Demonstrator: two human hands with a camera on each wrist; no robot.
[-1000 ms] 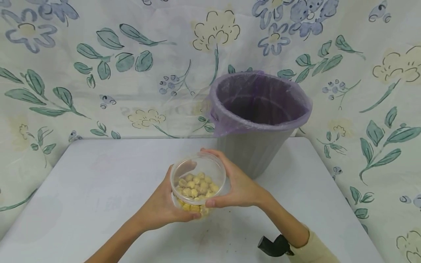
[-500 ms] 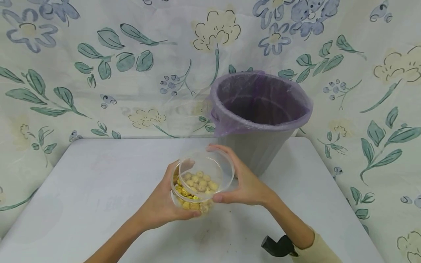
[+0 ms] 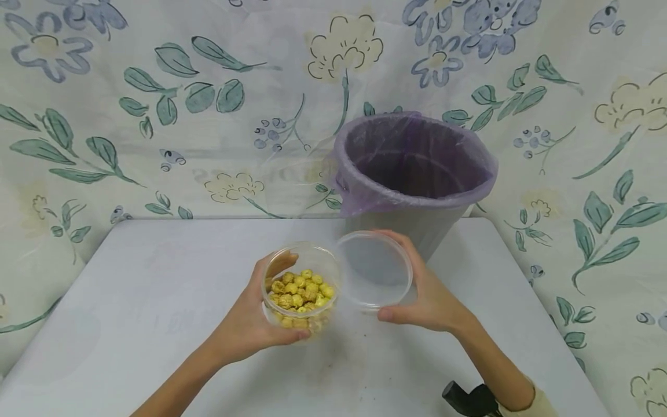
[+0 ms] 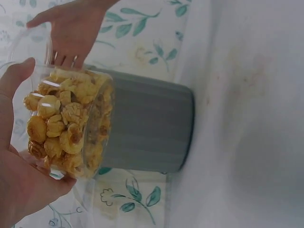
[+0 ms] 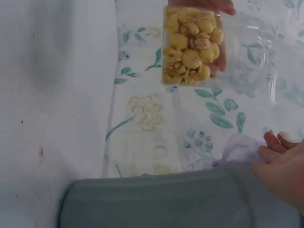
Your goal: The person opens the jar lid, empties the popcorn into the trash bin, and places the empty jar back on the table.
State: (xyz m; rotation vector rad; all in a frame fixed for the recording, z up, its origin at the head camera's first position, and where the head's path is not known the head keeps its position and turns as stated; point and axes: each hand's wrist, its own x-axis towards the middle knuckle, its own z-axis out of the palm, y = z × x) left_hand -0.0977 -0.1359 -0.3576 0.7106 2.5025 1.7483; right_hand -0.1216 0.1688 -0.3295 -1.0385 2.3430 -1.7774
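Observation:
A clear round plastic jar (image 3: 315, 258), partly filled with yellow popcorn (image 3: 299, 292), is held above the table in my left hand (image 3: 242, 321). The thumb lies across the jar's near side and the fingers go round its far side. Its top is uncovered. Just right of it, my right hand (image 3: 429, 295) holds a clear round lid (image 3: 372, 269) by the edge, thumb at the near side and fingers at the far side. In the left wrist view the popcorn (image 4: 59, 126) shows through the jar wall. The right wrist view shows the jar's side too, with my right hand (image 5: 285, 173) at lower right.
A grey bin (image 3: 391, 231) with a purple liner (image 3: 417, 200) stands at the table's back right, behind the lid. The white table (image 3: 172, 289) bears small dark specks near the middle. Floral cloth (image 3: 292, 75) hangs behind. A black device (image 3: 471, 399) is on my right wrist.
The lid has come off the jar and moved right with my right hand, leaving the popcorn uncovered. My left hand and the jar have shifted slightly left.

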